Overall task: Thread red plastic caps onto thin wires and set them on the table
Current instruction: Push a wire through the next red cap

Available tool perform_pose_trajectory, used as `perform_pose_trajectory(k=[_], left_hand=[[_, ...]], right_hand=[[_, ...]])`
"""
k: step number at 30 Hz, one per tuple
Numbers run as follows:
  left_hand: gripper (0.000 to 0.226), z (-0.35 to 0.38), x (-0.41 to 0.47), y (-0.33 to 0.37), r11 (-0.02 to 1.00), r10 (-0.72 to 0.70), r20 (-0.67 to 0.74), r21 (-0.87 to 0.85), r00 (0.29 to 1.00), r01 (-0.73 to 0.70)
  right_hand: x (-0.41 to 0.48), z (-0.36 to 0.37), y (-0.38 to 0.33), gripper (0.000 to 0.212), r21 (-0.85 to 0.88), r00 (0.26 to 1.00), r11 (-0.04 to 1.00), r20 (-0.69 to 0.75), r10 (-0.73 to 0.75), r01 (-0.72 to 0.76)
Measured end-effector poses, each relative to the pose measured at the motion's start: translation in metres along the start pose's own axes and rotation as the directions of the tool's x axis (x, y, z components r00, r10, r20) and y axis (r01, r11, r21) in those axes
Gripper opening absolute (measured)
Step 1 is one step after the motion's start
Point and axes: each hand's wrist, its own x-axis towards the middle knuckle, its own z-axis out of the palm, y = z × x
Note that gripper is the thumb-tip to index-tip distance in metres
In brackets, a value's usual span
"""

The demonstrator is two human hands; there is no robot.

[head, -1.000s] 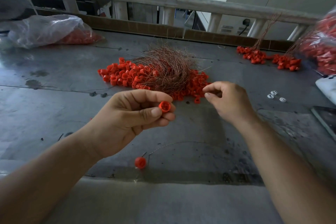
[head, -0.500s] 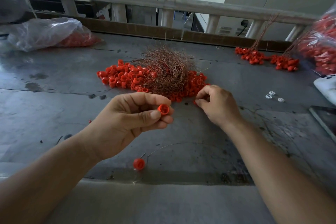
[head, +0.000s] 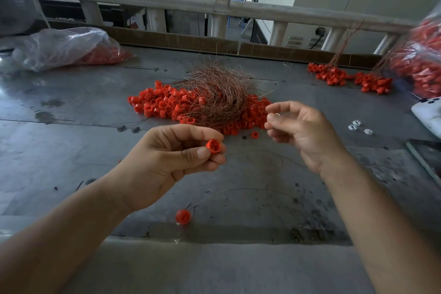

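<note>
My left hand (head: 171, 160) pinches a single red cap (head: 213, 146) between thumb and fingers, open side towards me. To its right, my right hand (head: 303, 131) is raised above the table, its thumb and forefinger pinched on a thin wire (head: 276, 115) that barely shows. Behind both hands lies a pile of loose red caps (head: 162, 105) with a tangle of thin copper wires (head: 219, 98) on top of it. One red cap threaded on a wire (head: 183, 216) lies on the grey metal table (head: 71, 141) near the front edge.
Threaded bunches of caps (head: 329, 75) lie at the back right. Plastic bags of red caps sit at the back left (head: 66, 48) and far right (head: 422, 55). Small white pieces (head: 355, 125), a white object (head: 429, 112) and a dark flat item (head: 427, 157) lie at the right. A pale railing (head: 167, 2) borders the back.
My right hand dipped to the near edge of the cap and wire pile, then lifted back with its thumb and forefinger pinched. My left hand kept holding the cap, almost still.
</note>
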Motion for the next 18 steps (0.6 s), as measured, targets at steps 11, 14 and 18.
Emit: perform_pose_trajectory(k=[11,14,18], left_hand=[[0.024,0.006,0.003,0.0,0.995,-0.058,-0.131,0.076,0.99,0.068],[0.027,0.007,0.003,0.0,0.993,-0.047,-0.151,0.1,0.987,0.062],[0.025,0.009,0.003,0.0,0.991,-0.045,-0.164,0.115,0.985,0.064]], right_hand=[[-0.034,0.028,-0.017,0.023,0.234,0.923,0.971,0.361,-0.129,0.044],[-0.036,0.031,-0.016,0.023,0.172,0.92,0.978,0.352,-0.174,0.12],[-0.037,0.035,-0.014,0.022,0.116,0.914,0.979,0.353,-0.2,0.169]])
